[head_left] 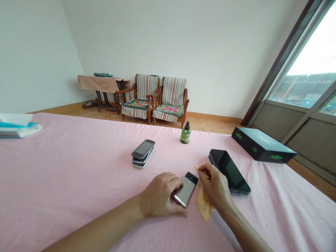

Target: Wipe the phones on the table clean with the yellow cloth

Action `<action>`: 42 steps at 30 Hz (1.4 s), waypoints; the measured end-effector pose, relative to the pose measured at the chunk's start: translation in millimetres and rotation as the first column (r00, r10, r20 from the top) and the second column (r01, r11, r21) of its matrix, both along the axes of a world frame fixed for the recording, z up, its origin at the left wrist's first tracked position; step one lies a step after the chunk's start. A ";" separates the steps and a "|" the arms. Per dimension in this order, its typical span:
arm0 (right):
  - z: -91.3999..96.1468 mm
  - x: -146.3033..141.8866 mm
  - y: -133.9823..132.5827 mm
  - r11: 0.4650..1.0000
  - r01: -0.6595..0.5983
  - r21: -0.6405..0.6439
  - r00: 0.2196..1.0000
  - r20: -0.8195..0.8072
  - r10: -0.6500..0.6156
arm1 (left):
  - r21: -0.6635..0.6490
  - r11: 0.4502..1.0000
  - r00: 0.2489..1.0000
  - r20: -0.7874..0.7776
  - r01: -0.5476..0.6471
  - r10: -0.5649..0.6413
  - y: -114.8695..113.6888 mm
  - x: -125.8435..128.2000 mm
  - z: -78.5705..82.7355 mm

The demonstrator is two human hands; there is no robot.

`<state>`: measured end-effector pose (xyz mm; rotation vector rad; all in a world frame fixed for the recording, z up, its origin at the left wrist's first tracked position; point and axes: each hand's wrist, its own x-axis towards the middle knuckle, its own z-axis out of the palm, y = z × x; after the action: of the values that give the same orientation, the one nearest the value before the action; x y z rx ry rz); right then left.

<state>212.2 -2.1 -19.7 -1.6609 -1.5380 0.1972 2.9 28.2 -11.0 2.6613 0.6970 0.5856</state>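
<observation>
My left hand (160, 194) grips the sides of a silver smartphone (186, 190) with a black top band, which lies back up on a pink bed sheet (65, 175). My right hand (212, 185) pinches a yellow cleaning cloth (204, 204) right beside that phone, and the cloth hangs down onto the sheet. Just past my right hand lies a stack of black tablets (229, 171). A small stack of older phones (143, 153) sits further ahead, and a green spray bottle (186, 134) stands upright behind them.
A black box with green print (262, 145) lies near the sheet's far right edge, by a large window (299, 70). A tissue pack (18, 126) sits at the left. Beyond the sheet's far edge, on a wooden floor, are two striped armchairs (160, 99) and a draped table (102, 83).
</observation>
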 end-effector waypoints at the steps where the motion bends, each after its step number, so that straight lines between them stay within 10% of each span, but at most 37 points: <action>1: -0.4 -0.5 0.3 0.999 -0.022 0.026 1.000 0.011 0.022 | 0.001 0.999 0.999 -0.001 0.033 -0.033 -3.8 1.4 -0.4; 6: -1.6 -4.7 0.7 0.979 -0.197 0.057 0.980 0.019 0.197 | -0.002 0.972 0.972 -0.012 0.236 -0.236 -17.4 4.8 0.1; 18: -11.4 -9.3 1.2 0.934 -0.357 0.016 0.929 0.108 0.353 | 0.125 0.978 0.986 -0.027 0.166 -0.164 -25.2 11.4 -3.1; 32: -7.8 -12.9 -60.4 0.855 -0.517 -0.046 0.854 0.044 0.519 | 0.177 0.973 0.989 -0.047 0.150 -0.144 -23.4 10.1 -2.1; 42: -8.9 -7.3 -1.5 0.897 -0.442 0.030 0.888 0.159 0.432 | 0.136 0.973 0.982 -0.011 0.187 -0.188 -22.0 9.9 -4.8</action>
<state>204.9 -3.6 -28.7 -1.2788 -2.0015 0.2613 12.8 6.2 -15.7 2.8110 0.4109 0.6025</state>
